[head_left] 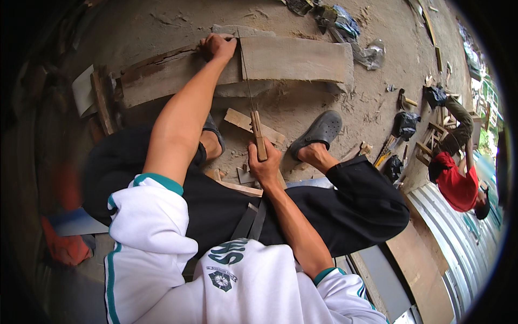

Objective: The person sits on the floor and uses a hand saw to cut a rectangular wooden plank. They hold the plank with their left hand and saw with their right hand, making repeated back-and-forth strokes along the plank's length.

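A hand saw runs away from me, its thin blade (246,75) seen nearly edge-on across a wide wooden board (294,58). My right hand (266,163) is wrapped round the saw's wooden handle (259,135), between my knees. At the far side of the board, just left of the blade's far end, my left hand (218,46) presses down with curled fingers, gripping the board near its edge. The board's left part (156,81) looks browner and sits slightly lower than its right part. Under the board lie flat grey slabs (243,89).
A short wood offcut (253,125) lies between my shoes (319,132). Plastic litter (369,54) is beyond the board's right end. A hammer (406,100) and black bags (406,125) lie to the right. Farther right, a person in red (456,181) bends near corrugated metal sheets (448,232).
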{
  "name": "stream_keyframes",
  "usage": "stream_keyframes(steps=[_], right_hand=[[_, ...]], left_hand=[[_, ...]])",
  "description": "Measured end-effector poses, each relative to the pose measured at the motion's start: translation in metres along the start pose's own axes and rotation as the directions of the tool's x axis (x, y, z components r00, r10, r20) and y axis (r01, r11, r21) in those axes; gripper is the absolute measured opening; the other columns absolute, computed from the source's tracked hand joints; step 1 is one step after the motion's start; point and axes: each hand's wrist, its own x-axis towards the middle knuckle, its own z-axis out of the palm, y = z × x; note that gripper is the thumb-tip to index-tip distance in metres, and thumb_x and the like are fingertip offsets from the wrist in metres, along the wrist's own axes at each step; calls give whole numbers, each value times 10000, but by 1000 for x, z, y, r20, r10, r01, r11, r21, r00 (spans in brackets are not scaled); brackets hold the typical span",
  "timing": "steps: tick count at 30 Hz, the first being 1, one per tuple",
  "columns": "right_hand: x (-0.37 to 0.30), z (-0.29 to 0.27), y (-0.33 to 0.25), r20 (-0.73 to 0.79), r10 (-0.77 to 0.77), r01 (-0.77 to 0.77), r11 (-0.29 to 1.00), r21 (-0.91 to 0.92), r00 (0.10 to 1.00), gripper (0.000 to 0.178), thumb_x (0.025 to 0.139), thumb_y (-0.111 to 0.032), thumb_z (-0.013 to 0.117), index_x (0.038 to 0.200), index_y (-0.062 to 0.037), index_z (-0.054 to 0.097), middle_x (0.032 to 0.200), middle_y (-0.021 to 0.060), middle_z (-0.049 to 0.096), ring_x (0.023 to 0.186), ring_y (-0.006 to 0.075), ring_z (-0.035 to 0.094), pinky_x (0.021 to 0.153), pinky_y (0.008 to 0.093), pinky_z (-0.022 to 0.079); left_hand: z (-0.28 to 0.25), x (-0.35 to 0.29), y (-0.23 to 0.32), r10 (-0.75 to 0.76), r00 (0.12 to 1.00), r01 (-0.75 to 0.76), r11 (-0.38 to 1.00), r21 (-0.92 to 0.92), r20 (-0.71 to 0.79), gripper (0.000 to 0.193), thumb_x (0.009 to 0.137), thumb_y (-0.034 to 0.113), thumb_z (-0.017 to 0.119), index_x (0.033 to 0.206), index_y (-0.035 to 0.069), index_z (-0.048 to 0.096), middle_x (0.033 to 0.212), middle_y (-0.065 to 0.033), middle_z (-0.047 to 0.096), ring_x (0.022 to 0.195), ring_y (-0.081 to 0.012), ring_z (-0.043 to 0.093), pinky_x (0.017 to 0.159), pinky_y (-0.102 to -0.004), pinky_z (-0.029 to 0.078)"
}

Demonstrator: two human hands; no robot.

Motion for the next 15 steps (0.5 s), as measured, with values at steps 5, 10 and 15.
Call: stream_keyframes(steps=[5,10,15], right_hand=[[-3,13,28,-52,-63,65,997,41,997,86,804,-77,658,813,-32,586,694,156,578,651,361,564,602,421,460],[1,25,36,3,-130,130,991,-20,992,90,785,-37,661,857,-24,609,776,158,594,745,374,567,666,432,457],[-12,39,38,2,-65,64,992,106,998,148,858,-66,683,827,-22,545,648,134,545,554,291,538,534,363,436]], left_hand=[[7,-12,-10,150,974,-146,989,40,-168,229,763,462,723,940,324,770,1322,-28,546,1272,-321,393,1076,-556,227],[30,-4,-31,243,946,-224,969,108,-216,285,808,486,686,1047,331,696,1511,-122,261,1416,-375,114,1095,-632,26],[26,-4,-25,150,989,-150,987,57,-1,322,860,519,625,1133,349,642,1580,-144,148,1466,-382,-45,1108,-633,-93]])
